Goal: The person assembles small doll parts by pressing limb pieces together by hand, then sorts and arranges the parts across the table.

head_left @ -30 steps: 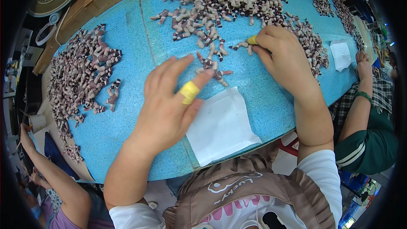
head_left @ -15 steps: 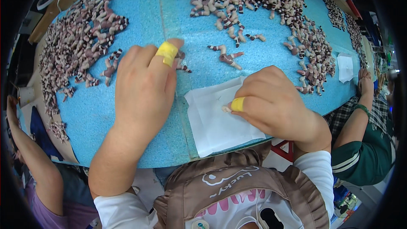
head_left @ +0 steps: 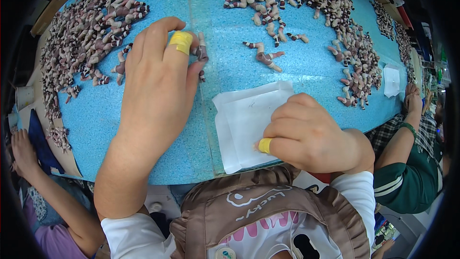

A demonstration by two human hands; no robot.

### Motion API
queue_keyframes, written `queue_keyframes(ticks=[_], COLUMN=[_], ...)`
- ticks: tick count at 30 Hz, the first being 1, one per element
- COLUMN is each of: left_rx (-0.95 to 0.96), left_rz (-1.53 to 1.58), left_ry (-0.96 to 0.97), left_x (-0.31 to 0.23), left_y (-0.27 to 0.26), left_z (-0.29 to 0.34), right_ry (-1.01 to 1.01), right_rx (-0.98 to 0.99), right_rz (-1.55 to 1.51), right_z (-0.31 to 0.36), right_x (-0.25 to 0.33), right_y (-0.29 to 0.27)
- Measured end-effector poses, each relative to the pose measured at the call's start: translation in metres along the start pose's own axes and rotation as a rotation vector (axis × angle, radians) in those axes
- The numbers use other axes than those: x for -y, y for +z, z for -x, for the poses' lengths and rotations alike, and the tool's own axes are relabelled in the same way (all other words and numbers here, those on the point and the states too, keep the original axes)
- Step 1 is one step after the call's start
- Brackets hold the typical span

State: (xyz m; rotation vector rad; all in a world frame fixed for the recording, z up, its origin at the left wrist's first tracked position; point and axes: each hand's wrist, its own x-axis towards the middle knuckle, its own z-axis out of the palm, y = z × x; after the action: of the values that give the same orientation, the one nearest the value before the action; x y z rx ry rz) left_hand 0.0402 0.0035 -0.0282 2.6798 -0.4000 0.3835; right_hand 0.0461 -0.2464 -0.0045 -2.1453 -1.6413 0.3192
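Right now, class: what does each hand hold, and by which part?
The left hand lies flat over small striped pieces, gripping nothing visibly. The right hand, curled, presses on the white sheet near its lower right.

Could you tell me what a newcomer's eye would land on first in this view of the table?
Most striking are the heaps of small striped brown-and-cream pieces spread over the speckled blue table top, at far left and along the far edge. Next come the two hands: the left hand lies flat with yellow tape on one finger, touching a few pieces, while the right hand presses on a white paper square at the near edge.
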Motion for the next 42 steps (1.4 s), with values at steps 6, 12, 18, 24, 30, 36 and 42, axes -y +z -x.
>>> queue_keyframes(ticks=[6, 12, 18, 24, 30, 36, 42], left_rx=[0.126, 0.162, 0.118, 0.518, 0.528, 0.39, 0.261], left_rz=[0.143, 0.092, 0.551, 1.084, 1.152, 0.949, 0.872], left_ry=[-0.055, -0.061, -0.165, -0.355, -0.359, -0.208, -0.014], left_x=[-0.002, 0.002, -0.019, -0.041, -0.041, -0.042, -0.04], left_y=[-0.009, -0.017, -0.016, -0.024, -0.024, -0.022, -0.015], left_z=[0.003, 0.005, 0.008, 0.017, 0.015, 0.018, 0.019], right_ry=[0.157, 0.284, 0.266, 0.144, 0.143, 0.191, 0.112], right_rx=[-0.275, -0.385, -0.47, -0.575, -0.575, -0.623, -0.579], right_rz=[-0.397, -0.697, -0.814, -0.584, -0.51, -0.459, -0.308], right_z=[-0.004, 0.0, 0.003, -0.001, -0.002, -0.005, -0.007], right_x=[-0.01, -0.013, -0.011, -0.014, -0.014, -0.008, -0.006], right_y=[-0.01, -0.011, -0.009, -0.008, -0.003, 0.002, 0.004])
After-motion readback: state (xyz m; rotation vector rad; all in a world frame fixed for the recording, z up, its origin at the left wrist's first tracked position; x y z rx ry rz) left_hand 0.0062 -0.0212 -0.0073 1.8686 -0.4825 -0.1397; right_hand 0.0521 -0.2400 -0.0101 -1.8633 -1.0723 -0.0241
